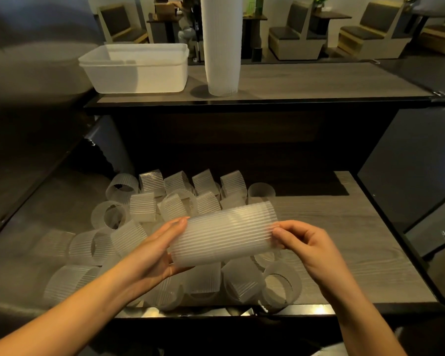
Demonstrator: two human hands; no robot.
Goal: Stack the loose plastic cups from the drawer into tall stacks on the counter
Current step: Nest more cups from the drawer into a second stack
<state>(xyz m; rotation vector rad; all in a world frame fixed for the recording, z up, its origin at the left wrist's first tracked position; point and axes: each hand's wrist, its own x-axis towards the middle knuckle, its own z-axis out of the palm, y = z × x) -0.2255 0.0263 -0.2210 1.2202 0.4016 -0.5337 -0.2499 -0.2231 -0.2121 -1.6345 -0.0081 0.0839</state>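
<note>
The person holds a short stack (224, 235) of ribbed, half-clear plastic cups in both hands, and it lies almost flat on its side, with its right end a little higher and farther from the person than its left end. The left hand (162, 250) takes the left end of the short stack: the palm faces this end, the fingers lie rather straight over its upper edge and the thumb comes under it, so the end is gripped between them. The left forearm reaches in from the lower left, bare and nearly straight. The right hand (308, 242) is at the right end of the short stack, with the fingers curled and the fingertips pinching the open rim, the wrist bent a little and the forearm coming up from the lower right. Directly under the short stack and spreading to its left are the loose cups (180, 199), many lying on their sides in the open drawer (344, 240). Beyond the short stack and higher stands the counter (319, 80), where a tall stack (222, 47) of the same cups stands upright, and a white plastic bin (136, 70) stands near it, up and to the left of the short stack
</note>
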